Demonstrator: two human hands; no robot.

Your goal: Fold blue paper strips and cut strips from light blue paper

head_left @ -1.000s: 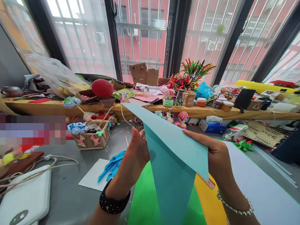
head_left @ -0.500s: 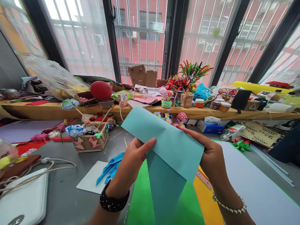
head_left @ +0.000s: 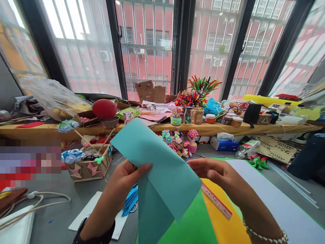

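A sheet of light blue-green paper (head_left: pixel 162 166) is held up above the table, its upper part folded over as a broad band and a longer part hanging below. My left hand (head_left: pixel 125 181) pinches it at the left, thumb on the front and fingers behind. At the right edge of the paper is my right hand (head_left: pixel 220 173), fingers stretched out with the tips touching or just behind that edge, its thumb off the sheet. Beneath lie green paper (head_left: pixel 195 223), orange-yellow paper (head_left: pixel 215 200) and a pink patterned ruler (head_left: pixel 217 201).
A cardboard basket (head_left: pixel 88 171) with paper flowers stands at the left. Blue folded paper (head_left: pixel 130 201) rests on a white sheet (head_left: pixel 86 210). Large white paper (head_left: pixel 274 200) covers the right side. Behind are a tissue pack (head_left: pixel 224 144), crocheted flowers (head_left: pixel 175 140) and a crowded ledge (head_left: pixel 266 130).
The paper has moved left and tilted more steeply. My right hand has loosened from its right edge, fingers now straighter; my left hand keeps its pinch. The view has shifted somewhat.
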